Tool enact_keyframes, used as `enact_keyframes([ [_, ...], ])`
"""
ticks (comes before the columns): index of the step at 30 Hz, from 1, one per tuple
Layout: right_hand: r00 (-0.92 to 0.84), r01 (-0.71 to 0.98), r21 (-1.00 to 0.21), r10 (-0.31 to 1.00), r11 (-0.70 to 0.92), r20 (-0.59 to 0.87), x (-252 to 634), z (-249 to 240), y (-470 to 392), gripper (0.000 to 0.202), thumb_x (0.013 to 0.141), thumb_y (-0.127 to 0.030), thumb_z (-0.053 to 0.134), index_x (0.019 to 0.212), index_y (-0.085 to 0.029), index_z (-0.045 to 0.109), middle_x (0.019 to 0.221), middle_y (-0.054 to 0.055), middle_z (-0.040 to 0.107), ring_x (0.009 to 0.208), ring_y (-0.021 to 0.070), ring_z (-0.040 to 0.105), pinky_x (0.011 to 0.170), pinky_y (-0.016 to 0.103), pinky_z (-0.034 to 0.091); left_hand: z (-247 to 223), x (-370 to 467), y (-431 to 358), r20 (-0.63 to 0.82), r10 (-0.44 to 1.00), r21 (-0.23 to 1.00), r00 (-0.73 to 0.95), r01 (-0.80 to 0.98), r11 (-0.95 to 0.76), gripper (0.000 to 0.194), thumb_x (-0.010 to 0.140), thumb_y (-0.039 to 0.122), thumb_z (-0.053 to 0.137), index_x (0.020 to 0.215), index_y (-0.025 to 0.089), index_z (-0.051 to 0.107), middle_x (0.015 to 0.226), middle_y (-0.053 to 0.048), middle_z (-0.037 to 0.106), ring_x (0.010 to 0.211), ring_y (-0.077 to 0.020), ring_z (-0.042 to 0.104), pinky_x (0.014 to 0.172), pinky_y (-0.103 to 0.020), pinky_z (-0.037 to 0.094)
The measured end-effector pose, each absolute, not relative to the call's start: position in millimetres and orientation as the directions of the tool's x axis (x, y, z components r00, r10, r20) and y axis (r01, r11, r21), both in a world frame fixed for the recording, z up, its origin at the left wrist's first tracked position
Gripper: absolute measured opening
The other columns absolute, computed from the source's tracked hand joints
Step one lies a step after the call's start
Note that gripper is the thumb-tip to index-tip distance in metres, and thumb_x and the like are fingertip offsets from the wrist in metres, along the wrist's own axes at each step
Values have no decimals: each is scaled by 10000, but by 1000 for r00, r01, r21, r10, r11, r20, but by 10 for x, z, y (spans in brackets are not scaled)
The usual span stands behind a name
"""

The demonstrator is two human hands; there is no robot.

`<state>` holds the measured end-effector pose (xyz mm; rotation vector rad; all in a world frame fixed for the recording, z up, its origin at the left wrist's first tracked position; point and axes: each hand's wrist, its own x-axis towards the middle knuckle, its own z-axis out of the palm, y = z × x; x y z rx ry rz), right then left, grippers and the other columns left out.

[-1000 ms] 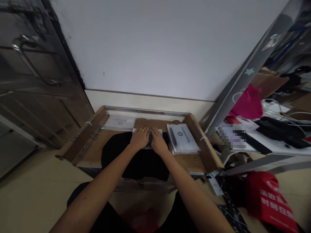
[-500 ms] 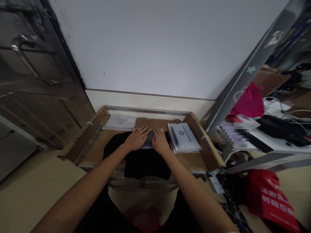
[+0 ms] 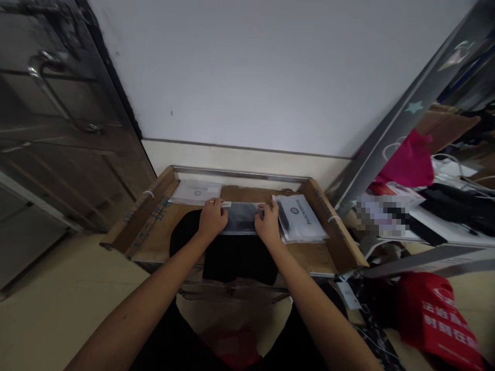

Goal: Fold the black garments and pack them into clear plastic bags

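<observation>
A clear plastic bag with something dark inside (image 3: 240,219) lies over black cloth (image 3: 237,257) on the cardboard-lined table. At the bag's left end, my left hand (image 3: 212,221) has its fingers curled round the edge. My right hand (image 3: 268,225) pinches the opposite end, thumb and fingers drawn in. Just right of that hand rests a stack of printed white plastic bags (image 3: 305,219). Another whitish bag (image 3: 197,192) lies flat at the back left. My hands cover both ends of the middle bag.
Cardboard (image 3: 157,242) lines the table, with raised side walls at left and right. A metal door (image 3: 58,103) stands on the left. To the right are a cluttered white desk (image 3: 436,221) and a red bag (image 3: 436,319) on the floor.
My hands have moved apart from the bag's middle to its two ends, fingers going from flat to curled. More of the bag shows. The view has shifted slightly.
</observation>
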<state>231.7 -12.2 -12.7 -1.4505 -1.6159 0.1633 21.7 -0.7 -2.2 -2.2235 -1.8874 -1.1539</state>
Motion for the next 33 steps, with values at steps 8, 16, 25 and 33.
enact_keyframes([
  [8,143,680,-673,847,292,512,2336,-137,-85,269,849,-138,504,1080,-128,642,1366,229,450,1370,332,436,1134,507,388,-7,160,2,495,849,673,-185,699,-241,274,842,213,571,1115,187,573,1068,-104,621,911,-232,627,872,-392,501],
  [16,261,402,-846,842,351,473,2401,-112,-22,338,743,-162,493,1045,-184,644,1282,140,523,953,197,620,899,372,540,-75,21,180,367,914,930,-171,77,-359,546,715,227,692,1225,213,498,1247,-97,585,791,-103,607,758,-262,498],
  [25,188,149,-942,927,299,324,2398,32,-63,267,724,-297,597,959,-197,676,611,-66,458,560,130,402,548,247,329,-7,-68,160,230,956,956,-180,-143,-257,171,582,286,781,659,187,665,765,-14,662,799,-174,605,801,-317,478],
  [33,231,111,-938,909,330,347,2437,81,-117,262,803,-319,511,831,-194,739,603,-26,541,543,136,420,539,253,326,32,-63,118,62,994,953,-90,-291,-86,385,559,243,806,942,205,806,857,-27,736,731,-129,597,658,-241,452],
])
